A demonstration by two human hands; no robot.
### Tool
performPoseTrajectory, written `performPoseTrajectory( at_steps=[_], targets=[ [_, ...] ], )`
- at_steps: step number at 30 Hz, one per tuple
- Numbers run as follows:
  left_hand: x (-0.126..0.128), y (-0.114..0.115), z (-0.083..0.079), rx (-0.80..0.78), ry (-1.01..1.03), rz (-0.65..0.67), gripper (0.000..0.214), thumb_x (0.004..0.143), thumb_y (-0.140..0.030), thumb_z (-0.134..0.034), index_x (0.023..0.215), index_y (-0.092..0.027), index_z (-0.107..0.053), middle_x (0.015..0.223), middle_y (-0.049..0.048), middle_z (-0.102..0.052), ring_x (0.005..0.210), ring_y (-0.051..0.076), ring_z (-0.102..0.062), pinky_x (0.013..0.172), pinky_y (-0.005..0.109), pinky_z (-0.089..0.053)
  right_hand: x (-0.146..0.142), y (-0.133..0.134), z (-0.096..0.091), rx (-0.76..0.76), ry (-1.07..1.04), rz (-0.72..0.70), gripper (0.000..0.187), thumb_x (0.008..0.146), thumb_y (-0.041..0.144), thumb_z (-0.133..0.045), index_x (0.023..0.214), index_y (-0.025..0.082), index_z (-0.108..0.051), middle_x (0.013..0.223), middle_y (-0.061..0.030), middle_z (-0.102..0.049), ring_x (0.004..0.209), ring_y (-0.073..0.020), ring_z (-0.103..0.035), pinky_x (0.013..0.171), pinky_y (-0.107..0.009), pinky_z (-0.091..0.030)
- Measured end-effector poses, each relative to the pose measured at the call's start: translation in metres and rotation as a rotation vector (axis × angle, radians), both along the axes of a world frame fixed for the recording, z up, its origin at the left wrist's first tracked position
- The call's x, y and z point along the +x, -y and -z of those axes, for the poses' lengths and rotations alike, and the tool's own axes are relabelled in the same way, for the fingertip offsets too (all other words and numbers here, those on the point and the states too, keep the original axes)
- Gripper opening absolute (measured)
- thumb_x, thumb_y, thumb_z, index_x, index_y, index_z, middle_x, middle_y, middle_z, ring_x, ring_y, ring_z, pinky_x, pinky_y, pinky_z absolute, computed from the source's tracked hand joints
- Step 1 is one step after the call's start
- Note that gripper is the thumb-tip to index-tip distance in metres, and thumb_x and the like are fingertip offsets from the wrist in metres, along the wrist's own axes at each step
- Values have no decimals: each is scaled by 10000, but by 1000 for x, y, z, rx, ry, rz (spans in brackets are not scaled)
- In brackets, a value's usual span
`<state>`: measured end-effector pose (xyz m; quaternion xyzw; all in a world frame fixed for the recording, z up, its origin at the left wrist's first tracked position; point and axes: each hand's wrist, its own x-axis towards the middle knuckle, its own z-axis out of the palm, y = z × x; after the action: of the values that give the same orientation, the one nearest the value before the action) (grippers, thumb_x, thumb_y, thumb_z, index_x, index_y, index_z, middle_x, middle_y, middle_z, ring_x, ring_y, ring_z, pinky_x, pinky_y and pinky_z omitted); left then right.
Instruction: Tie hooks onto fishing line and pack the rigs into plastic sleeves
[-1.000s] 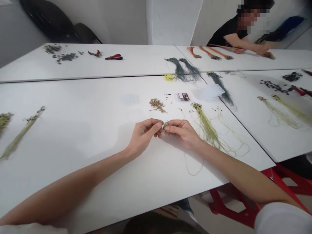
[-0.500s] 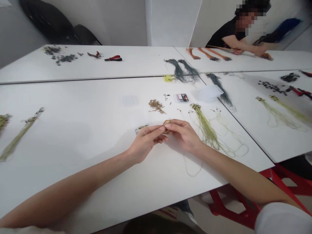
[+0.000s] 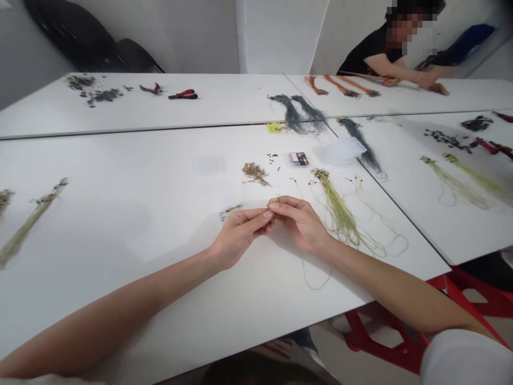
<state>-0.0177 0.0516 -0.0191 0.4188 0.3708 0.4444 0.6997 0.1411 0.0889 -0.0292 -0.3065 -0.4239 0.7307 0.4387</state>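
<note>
White tabletop [image 3: 132,182] is stretching beneath 2 hands: the left hand [image 3: 239,235] is now meeting the right hand [image 3: 300,222], closer than 1 second ago, both pinching the small yellowish piece [image 3: 274,200] between fingertips, apparently making this a 2-handed step.

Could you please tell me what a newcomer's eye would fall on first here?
Probably the left hand and right hand, close together mid-picture over the white table, the right one pinching a small yellowish item. A bundle of yellow-green cords lies just right of them. Vivid orange bundles lie at upper right, near a person in black.
</note>
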Motion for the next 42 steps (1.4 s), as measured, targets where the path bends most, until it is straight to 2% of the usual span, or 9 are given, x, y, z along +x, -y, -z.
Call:
performPoseTrajectory(
  at_steps=[11,18,24,30,34,39,42],
  targets=[
    [1,0,3,24,-49,-13,180,878,-279,-611,798,-152,-711,779,31,-577,747,127,-486,714,283,-385,-1,1,2,-5,-51,-41,99,759,248,-724,684,196,-686,640,7,-601,621,-146,-549,707,-359,-446],
    [-1,1,0,105,-133,-62,206,883,-252,-594,732,-143,-683,730,22,-581,690,119,-479,664,277,-370,0,2,4,24,-11,-14,41,758,243,-741,733,213,-729,682,-11,-618,703,-168,-552,770,-393,-441],
    [-2,1,-1,162,-202,-67,234,898,-249,-569,710,-145,-661,717,21,-568,683,121,-473,662,278,-378,1,3,3,39,-9,-65,67,777,262,-726,733,213,-740,666,-17,-613,723,-184,-564,807,-423,-437],
    [-1,2,1,189,-240,-62,246,910,-264,-562,713,-146,-652,706,16,-552,684,122,-465,675,281,-377,1,1,2,8,-55,-83,32,776,236,-725,757,210,-722,678,-9,-622,675,-179,-586,764,-412,-444],
    [0,2,2,153,-155,-44,213,905,-271,-580,764,-146,-677,727,17,-556,715,122,-477,697,278,-375,1,0,1,-7,-96,-152,88,808,278,-695,755,209,-705,638,4,-613,618,-176,-595,750,-409,-444],
    [-1,-1,3,2,50,12,249,928,-292,-541,827,-135,-705,902,66,-617,773,134,-524,756,300,-396,2,-1,0,-51,-103,-113,83,790,262,-715,732,202,-703,651,4,-615,625,-151,-565,697,-353,-436],
    [0,0,3,-25,57,-4,219,907,-293,-586,803,-142,-706,857,43,-598,751,118,-497,747,284,-388,2,-1,1,-56,-107,-109,63,781,250,-722,738,205,-715,654,1,-628,630,-155,-578,707,-355,-439]
  ],
)
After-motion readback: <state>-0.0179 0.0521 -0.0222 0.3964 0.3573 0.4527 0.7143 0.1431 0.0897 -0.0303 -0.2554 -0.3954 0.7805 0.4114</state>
